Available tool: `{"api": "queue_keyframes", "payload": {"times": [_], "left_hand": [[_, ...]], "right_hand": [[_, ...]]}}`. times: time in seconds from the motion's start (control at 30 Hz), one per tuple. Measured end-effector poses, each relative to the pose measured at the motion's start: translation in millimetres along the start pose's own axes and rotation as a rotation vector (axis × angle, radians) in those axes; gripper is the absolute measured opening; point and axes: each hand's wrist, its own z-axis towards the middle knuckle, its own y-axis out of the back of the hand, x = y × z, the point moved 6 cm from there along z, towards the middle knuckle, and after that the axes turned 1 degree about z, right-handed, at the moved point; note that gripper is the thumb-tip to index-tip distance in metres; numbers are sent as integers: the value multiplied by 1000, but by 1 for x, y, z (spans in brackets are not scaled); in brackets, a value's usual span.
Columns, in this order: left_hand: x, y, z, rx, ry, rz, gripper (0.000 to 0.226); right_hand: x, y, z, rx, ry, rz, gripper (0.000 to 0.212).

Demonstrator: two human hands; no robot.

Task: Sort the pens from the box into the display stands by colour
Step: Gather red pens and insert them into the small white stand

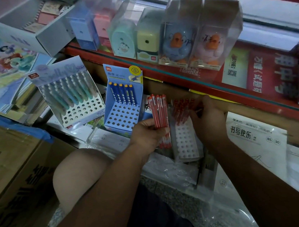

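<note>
Left hand (145, 134): fingers were curled round a bundle of red pens (159, 112), held upright just left of the white stand (186, 142). Right hand (209, 119): fingers were at the row of red pens (182, 111) standing in that stand's back holes, too blurred to tell if they pinched one. Further left stood the blue stand (122, 116) with blue pens (121, 92), then the pale stand (81, 114) with teal pens (70, 92).
</note>
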Motion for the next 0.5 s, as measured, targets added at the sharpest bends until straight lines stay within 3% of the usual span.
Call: {"api": "queue_keyframes", "payload": {"times": [0.17,0.3,0.4,0.5], "left_hand": [[-2,-1,-1,22,-31,3,27],[-8,-5,-5,88,-90,-19,24],[-12,-14,-9,168,-145,1,23],[-13,-22,-13,197,-169,41,23]], "right_hand": [[5,-2,-2,11,129,-130,16],[22,14,-7,-15,125,80,16],[37,10,-11,190,76,255,20],[40,6,-14,314,33,332,7]]}}
